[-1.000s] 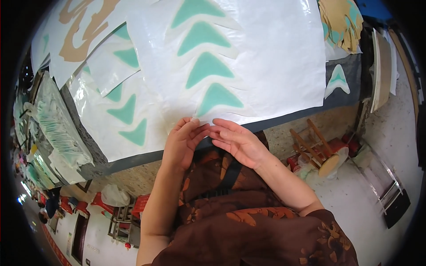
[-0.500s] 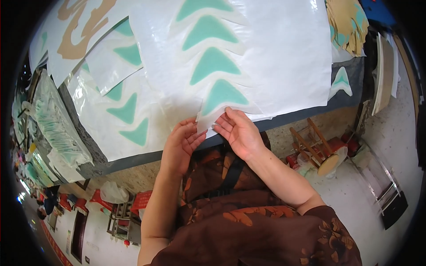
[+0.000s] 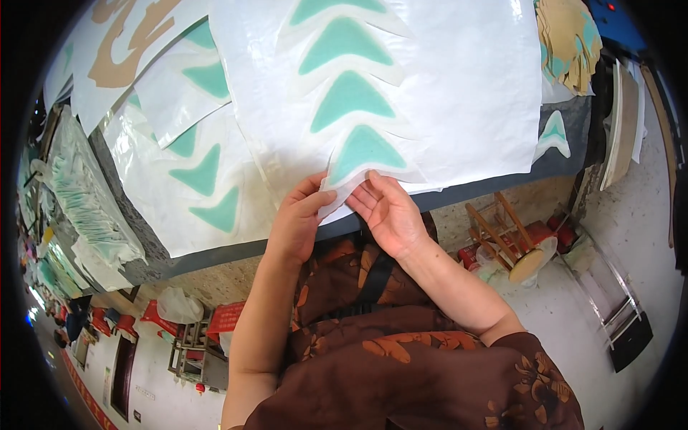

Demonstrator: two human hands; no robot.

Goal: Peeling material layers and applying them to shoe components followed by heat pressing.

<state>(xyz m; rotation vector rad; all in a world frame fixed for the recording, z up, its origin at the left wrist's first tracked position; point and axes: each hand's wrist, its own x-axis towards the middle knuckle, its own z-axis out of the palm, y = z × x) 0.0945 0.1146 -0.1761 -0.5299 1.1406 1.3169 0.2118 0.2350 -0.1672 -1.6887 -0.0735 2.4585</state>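
Note:
A thin, whitish translucent cutout with a green curved chevron (image 3: 367,150) lies at the near end of a column of similar pieces. Its lower edge is lifted over the table's near side. My left hand (image 3: 295,223) pinches the cutout's left corner between thumb and fingers. On its lower edge rests the thumb of my right hand (image 3: 390,218), with the fingers curled underneath, so this hand grips it too. Beyond it, another green chevron (image 3: 351,100) lies in the same column. Beneath the column is a large white sheet (image 3: 473,100).
Further sheets with green shapes (image 3: 201,172) overlap at left, beside a brown-patterned sheet (image 3: 115,64). A plastic-wrapped stack (image 3: 89,190) stands at far left. Tan and green cutouts (image 3: 566,43) are heaped at far right, near a single chevron piece (image 3: 553,136). A wooden stool (image 3: 527,265) stands below.
My left hand has closed its thumb and fingers on the cutout's left corner. The right hand keeps nearly the same place on the lower edge. The view has shifted slightly.

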